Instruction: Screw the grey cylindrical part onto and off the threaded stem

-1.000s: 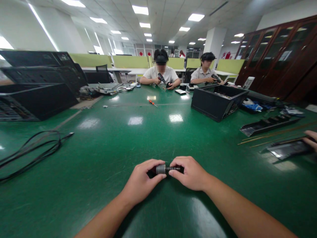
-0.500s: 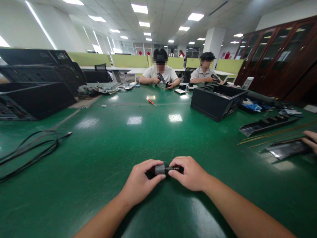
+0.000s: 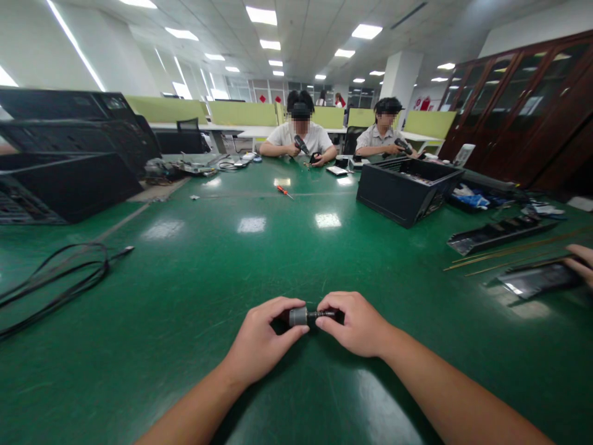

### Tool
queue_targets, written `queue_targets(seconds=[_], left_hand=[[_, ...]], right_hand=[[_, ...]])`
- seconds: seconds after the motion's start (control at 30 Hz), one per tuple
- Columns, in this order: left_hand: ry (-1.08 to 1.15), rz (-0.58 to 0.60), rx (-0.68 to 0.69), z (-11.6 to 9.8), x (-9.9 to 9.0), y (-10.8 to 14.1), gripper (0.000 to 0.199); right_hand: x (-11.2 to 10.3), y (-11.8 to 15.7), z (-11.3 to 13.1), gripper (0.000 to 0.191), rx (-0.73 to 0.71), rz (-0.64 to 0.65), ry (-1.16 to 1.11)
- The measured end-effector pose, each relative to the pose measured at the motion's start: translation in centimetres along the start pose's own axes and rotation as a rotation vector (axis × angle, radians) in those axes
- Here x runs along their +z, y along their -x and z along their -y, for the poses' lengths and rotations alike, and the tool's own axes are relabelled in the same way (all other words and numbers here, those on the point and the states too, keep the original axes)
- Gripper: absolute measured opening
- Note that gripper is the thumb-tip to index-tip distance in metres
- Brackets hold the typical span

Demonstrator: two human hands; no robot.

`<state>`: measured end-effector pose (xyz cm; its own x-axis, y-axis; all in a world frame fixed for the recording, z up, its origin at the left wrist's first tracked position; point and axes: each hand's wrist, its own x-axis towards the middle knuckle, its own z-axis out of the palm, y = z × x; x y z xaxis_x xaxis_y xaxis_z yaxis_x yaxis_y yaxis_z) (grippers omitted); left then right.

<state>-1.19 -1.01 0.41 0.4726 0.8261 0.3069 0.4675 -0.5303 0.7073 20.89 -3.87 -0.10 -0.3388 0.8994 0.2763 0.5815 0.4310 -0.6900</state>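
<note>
My left hand [image 3: 266, 337] holds a short grey cylinder [image 3: 298, 317] between thumb and fingers, just above or on the green table [image 3: 222, 272]. A thin dark threaded shaft [image 3: 319, 315] reaches from the cylinder's right end towards my right hand [image 3: 354, 324]. The thumb and fingers of my right hand are closed round the shaft's far part. Both hands are low in the middle of the view, a small gap apart. My palms hide the outer ends of the piece.
Black cables [image 3: 92, 272] lie at left, near dark computer cases [image 3: 88, 185]. An orange screwdriver [image 3: 283, 191] lies further off. At right are an open black case [image 3: 403, 198], metal trays [image 3: 500, 235] and another person's hand [image 3: 581, 262]. Two people sit opposite, holding power tools.
</note>
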Motion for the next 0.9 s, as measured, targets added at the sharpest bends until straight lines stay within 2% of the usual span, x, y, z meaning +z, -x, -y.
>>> queue_targets(seconds=[0.9], left_hand=[[0.006, -0.036, 0.004, 0.04, -0.12, 0.05, 0.028]], right_hand=[[-0.27, -0.09, 0.13, 0.006, 0.01, 0.008, 0.015]])
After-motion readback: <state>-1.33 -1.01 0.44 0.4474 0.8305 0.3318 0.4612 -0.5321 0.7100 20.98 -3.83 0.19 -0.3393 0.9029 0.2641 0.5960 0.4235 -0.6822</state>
